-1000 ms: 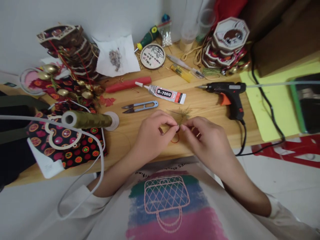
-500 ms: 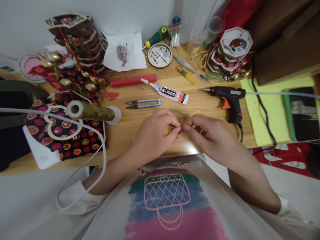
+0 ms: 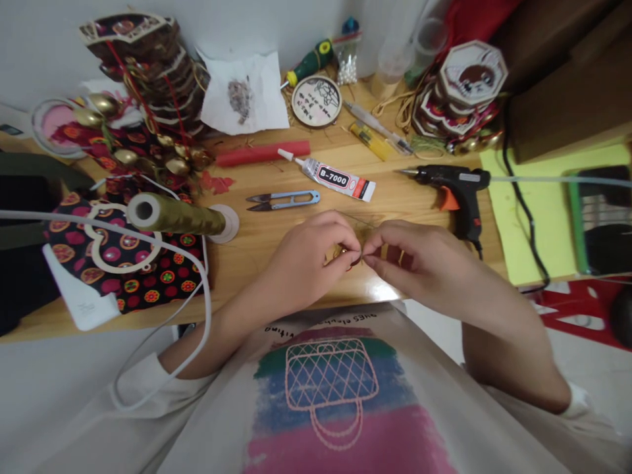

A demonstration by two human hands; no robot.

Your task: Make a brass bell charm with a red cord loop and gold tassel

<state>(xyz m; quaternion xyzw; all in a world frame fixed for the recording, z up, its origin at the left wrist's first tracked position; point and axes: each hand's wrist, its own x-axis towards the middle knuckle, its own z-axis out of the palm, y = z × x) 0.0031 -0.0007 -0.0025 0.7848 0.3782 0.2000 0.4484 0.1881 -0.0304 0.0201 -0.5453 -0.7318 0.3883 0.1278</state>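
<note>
Fingertip to fingertip, my two hands meet above the front of the wooden table. My left hand is closed in a pinch on a small dark red piece with a gold glint, mostly hidden by the fingers. Thumb and forefinger of my right hand pinch right beside it, on what looks like a fine thread; the fingertips cover most of it. A thin thread stretches across the tabletop just beyond the hands. Thread snips and a B-7000 glue tube lie farther back.
An olive thread spool lies over patterned cloth at left. To the right are a black glue gun, its cord, and a yellow sheet. Stacked ornaments, a red stick and a screwdriver occupy the back. A white cable loops over my left forearm.
My right fingertips have come closer to the left ones, now almost touching. Both hands keep their pinch. The whole view has shifted slightly.
</note>
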